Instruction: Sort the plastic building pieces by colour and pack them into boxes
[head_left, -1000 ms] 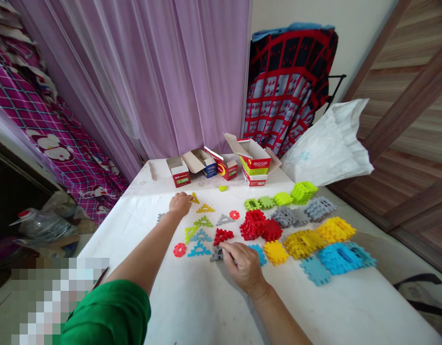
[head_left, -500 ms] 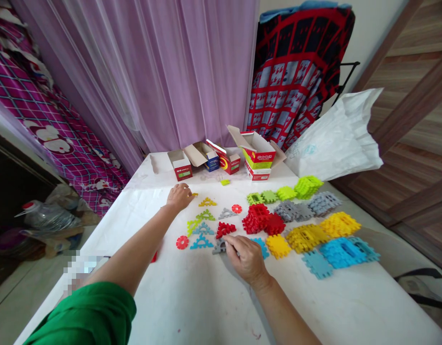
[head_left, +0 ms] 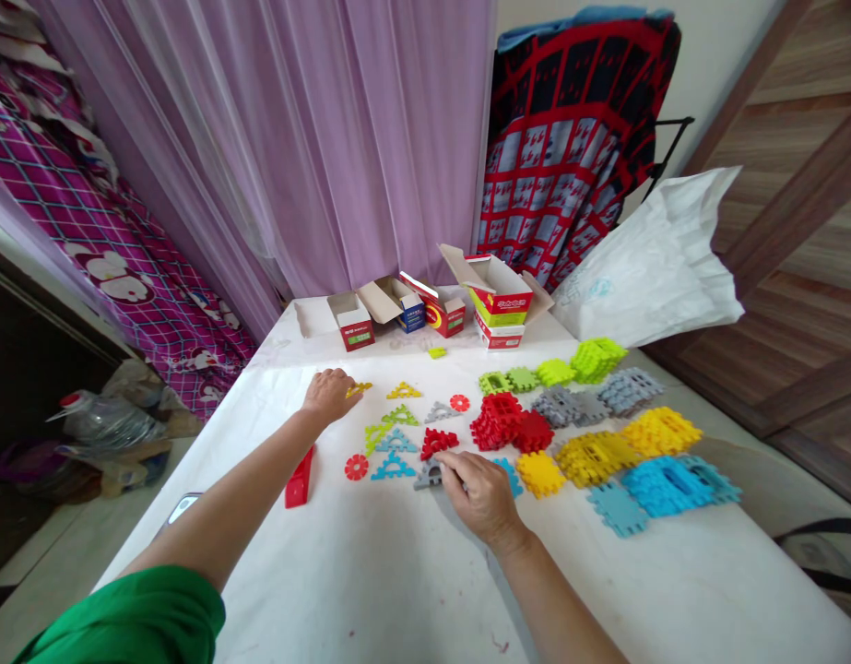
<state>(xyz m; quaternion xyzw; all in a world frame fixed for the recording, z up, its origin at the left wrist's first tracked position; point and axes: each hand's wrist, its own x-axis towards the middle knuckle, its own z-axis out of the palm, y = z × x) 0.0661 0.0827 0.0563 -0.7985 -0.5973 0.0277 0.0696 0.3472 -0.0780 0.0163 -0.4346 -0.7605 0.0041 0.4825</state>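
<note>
My left hand (head_left: 330, 395) reaches over the far left of the table, its fingers closed at the edge of a yellow triangular building block (head_left: 359, 389). Nearer to me, my right hand (head_left: 486, 498) pinches the right side of a dark grey triangular block (head_left: 430, 474), which lies at the table surface. Between the hands are other triangular pieces: yellow (head_left: 404, 391), green (head_left: 402, 415), blue (head_left: 393, 467), light grey (head_left: 439, 412) and red (head_left: 439, 444). Two red round pieces (head_left: 357, 468) lie among them. My right fingers partly cover the grey block.
Piles of square blocks in red (head_left: 498, 424), yellow (head_left: 597, 458), blue (head_left: 664, 486), grey (head_left: 629, 391) and green (head_left: 596, 360) cover the right side. Several open cardboard boxes (head_left: 501, 300) and a white bag (head_left: 650, 267) stand behind. A red object (head_left: 299, 480) and a phone (head_left: 184, 505) lie left.
My left hand has moved left and slightly toward me, and the yellow triangular block has shifted with it. More of the red object shows beside my forearm. My right hand stays at the grey block.
</note>
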